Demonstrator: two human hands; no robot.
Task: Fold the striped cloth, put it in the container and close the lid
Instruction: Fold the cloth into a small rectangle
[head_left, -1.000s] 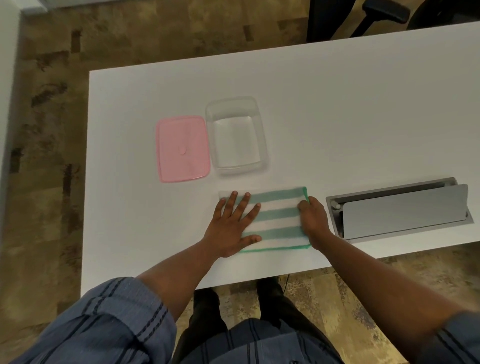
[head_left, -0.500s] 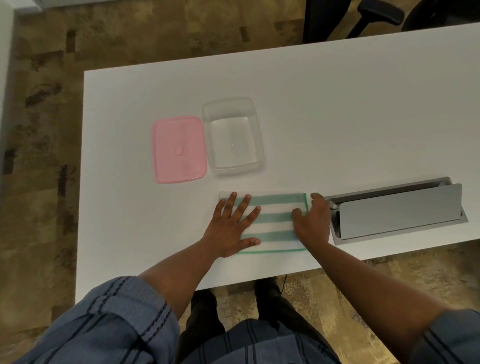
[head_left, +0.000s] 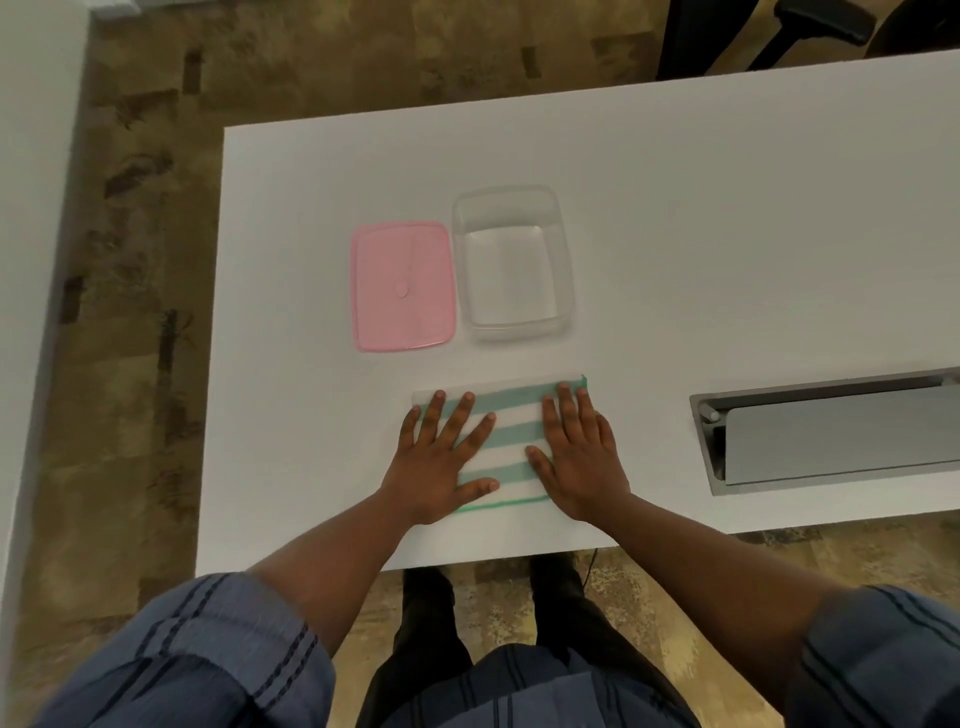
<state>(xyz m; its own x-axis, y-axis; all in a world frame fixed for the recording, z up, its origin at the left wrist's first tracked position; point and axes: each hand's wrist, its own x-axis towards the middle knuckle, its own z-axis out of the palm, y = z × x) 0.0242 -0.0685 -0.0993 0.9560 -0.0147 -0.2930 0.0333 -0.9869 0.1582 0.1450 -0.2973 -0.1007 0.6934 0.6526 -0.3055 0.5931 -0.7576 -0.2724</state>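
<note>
The striped cloth, white with teal bands and a green hem, lies folded flat near the table's front edge. My left hand rests palm down on its left half with fingers spread. My right hand lies flat on its right half, fingers together and reaching the far right corner. Neither hand grips anything. Beyond the cloth stands the clear plastic container, open and with nothing in it. The pink lid lies flat on the table just left of the container.
A grey metal cable hatch is set into the white table to the right of my hands. The table's left edge and front edge are close by. A dark office chair stands beyond the far edge.
My right hand has slid left from the cloth's right edge onto its right half and flattened out. My left hand has stayed pressed on the left half.
</note>
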